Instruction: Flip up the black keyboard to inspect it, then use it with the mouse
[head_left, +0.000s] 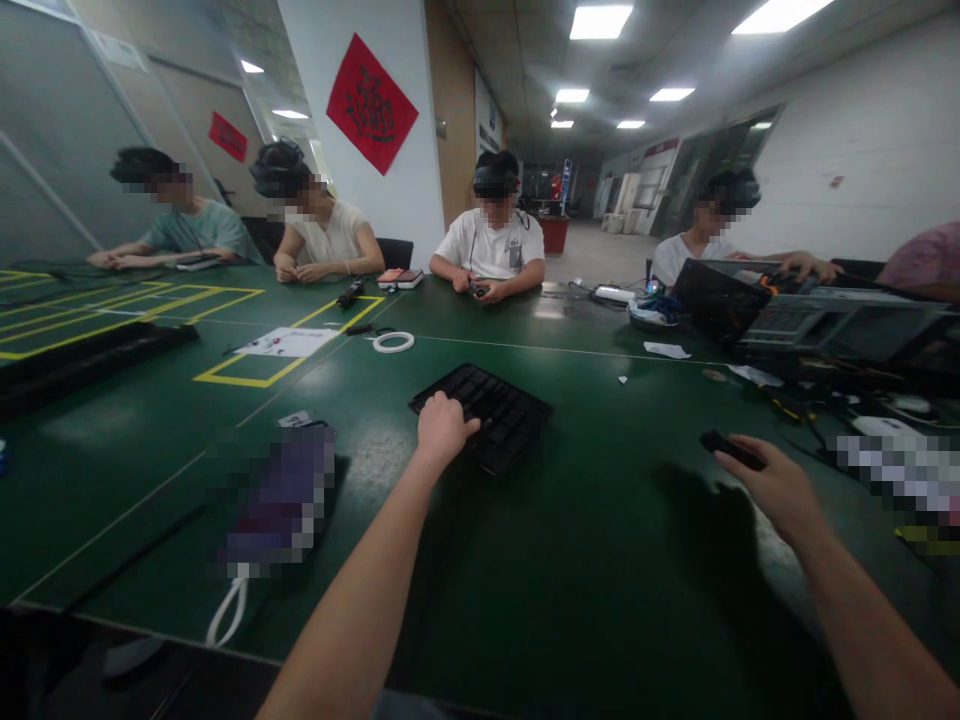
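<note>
A black tray (pixel 517 415) divided into compartments lies flat on the green table in front of me. Over its left part is my left hand (pixel 444 428), fingers curled and thumb pointing right. Something dark shows by the thumb, but I cannot make out what the fingers hold. Off to the right, my right hand (pixel 776 485) is raised above the table, gripping a small black oblong piece (pixel 733 451) between thumb and fingers. The piece points left and is well apart from the tray.
A pouch with a white strap (pixel 281 495) lies left of my forearm. Farther off are a white ring (pixel 394 342), a paper sheet (pixel 289 341) and yellow tape outlines. An opened metal case (pixel 847 325) and cables crowd the right. Several people sit across the table.
</note>
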